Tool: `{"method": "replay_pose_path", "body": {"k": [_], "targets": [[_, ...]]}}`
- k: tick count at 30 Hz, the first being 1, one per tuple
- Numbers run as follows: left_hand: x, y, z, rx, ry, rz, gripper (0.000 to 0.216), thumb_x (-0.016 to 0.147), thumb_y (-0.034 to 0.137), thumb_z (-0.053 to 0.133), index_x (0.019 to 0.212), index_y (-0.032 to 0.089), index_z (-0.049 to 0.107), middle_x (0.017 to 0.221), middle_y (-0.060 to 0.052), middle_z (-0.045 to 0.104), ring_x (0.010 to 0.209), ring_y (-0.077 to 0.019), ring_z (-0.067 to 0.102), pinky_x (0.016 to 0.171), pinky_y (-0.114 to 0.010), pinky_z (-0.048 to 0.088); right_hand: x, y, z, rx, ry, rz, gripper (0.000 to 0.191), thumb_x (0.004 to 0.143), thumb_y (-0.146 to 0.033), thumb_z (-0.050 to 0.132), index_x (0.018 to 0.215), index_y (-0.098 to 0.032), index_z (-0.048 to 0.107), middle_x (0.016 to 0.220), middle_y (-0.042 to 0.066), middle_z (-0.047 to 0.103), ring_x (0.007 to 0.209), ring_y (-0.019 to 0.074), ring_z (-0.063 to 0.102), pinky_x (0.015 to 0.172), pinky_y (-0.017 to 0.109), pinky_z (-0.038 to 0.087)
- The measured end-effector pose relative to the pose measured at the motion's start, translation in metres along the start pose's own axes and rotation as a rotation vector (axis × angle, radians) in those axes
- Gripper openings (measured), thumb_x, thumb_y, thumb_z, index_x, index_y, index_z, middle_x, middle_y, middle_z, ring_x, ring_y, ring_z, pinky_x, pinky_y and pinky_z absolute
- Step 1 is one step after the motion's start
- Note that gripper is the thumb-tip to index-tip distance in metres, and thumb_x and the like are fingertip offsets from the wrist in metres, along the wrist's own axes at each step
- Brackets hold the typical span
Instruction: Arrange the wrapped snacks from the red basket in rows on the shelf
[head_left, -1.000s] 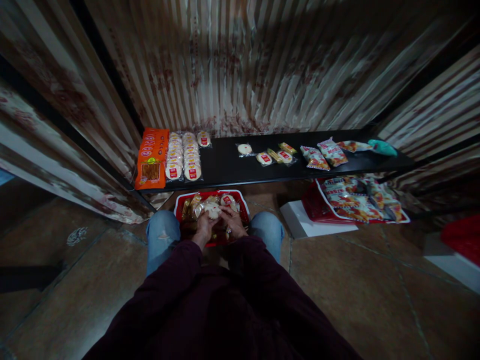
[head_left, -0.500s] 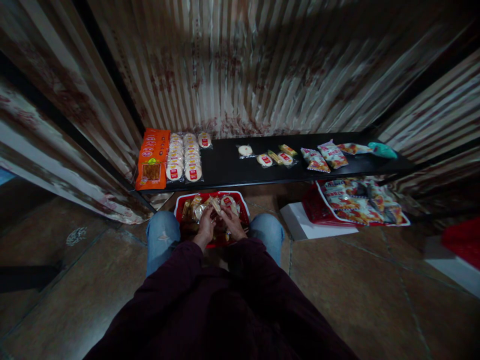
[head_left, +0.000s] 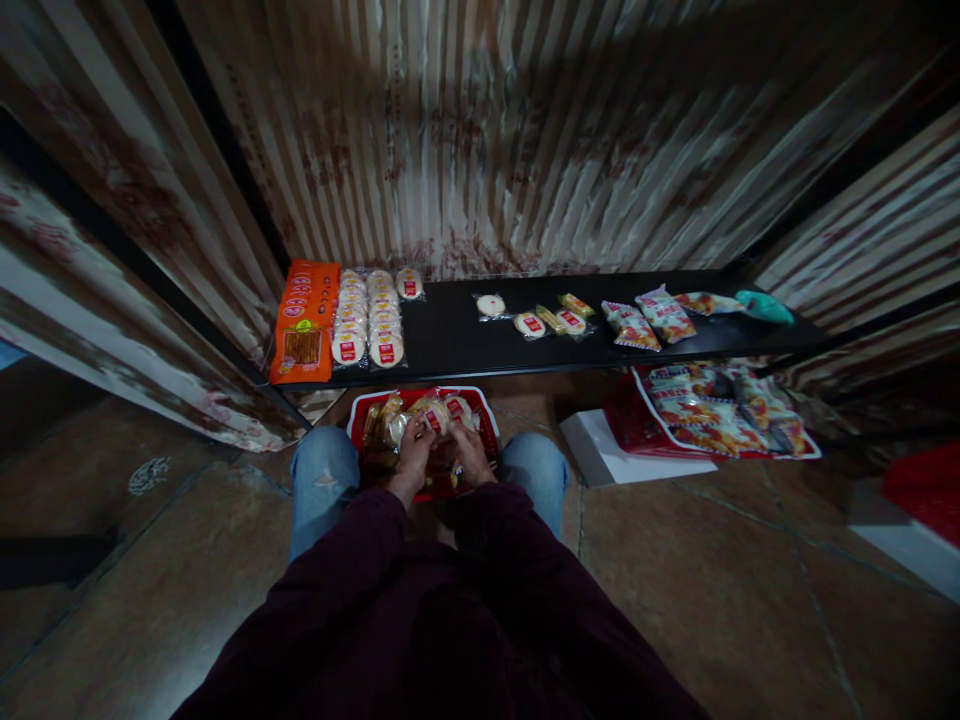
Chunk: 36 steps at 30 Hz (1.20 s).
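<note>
Between my knees stands a red basket with a white rim, holding several wrapped round crackers and yellowish packets. My left hand and my right hand are over it, fingers closed on a wrapped round cracker with a red label facing up. Another red-labelled cracker shows just behind my right hand. Nearer me the basket's contents are dark and partly hidden by my hands.
Along the black shelf lie orange packets, two rows of wrapped crackers, a few loose ones, snack bags and a teal bag. A second red basket of snack bags rests on a white box at right.
The cracker between my hands was seen tilted nearly edge-on; now it lies flatter, showing its red label. My hands stay over the basket. The shelf goods have not moved.
</note>
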<state>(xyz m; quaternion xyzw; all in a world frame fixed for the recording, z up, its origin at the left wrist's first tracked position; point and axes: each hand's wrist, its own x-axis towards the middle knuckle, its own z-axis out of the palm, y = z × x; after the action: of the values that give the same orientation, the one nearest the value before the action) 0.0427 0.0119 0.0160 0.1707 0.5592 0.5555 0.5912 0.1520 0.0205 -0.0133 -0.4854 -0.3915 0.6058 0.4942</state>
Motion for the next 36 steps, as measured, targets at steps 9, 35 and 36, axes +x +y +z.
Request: {"method": "replay_pose_path", "body": {"k": [9, 35, 36], "targets": [[0.011, 0.004, 0.0, 0.143, 0.088, 0.087, 0.045, 0.067, 0.004, 0.062, 0.11, 0.019, 0.065, 0.092, -0.005, 0.069, 0.075, -0.0112, 0.061, 0.063, -0.019, 0.046, 0.007, 0.002, 0.003, 0.154, 0.189, -0.028, 0.044, 0.067, -0.056, 0.071, 0.097, -0.023, 0.072, 0.095, 0.004, 0.073, 0.083, 0.0198, 0.065, 0.073, 0.032, 0.052], [0.041, 0.033, 0.023, 0.448, 0.097, 0.515, 0.018, 0.074, 0.007, 0.054, 0.088, 0.018, 0.06, 0.087, -0.004, 0.066, 0.085, -0.0152, 0.062, 0.082, -0.03, 0.05, 0.044, -0.034, -0.006, -0.319, 0.19, -0.272, 0.038, 0.076, -0.048, 0.06, 0.097, -0.018, 0.068, 0.097, 0.008, 0.071, 0.089, 0.022, 0.064, 0.081, 0.034, 0.051], [0.043, 0.035, 0.024, 0.457, 0.098, 0.531, 0.019, 0.074, 0.007, 0.054, 0.089, 0.018, 0.06, 0.088, -0.004, 0.066, 0.085, -0.0153, 0.062, 0.083, -0.03, 0.049, 0.048, -0.035, -0.007, -0.336, 0.195, -0.273, 0.037, 0.076, -0.048, 0.06, 0.097, -0.019, 0.068, 0.097, 0.007, 0.071, 0.089, 0.0217, 0.064, 0.081, 0.033, 0.051]]}}
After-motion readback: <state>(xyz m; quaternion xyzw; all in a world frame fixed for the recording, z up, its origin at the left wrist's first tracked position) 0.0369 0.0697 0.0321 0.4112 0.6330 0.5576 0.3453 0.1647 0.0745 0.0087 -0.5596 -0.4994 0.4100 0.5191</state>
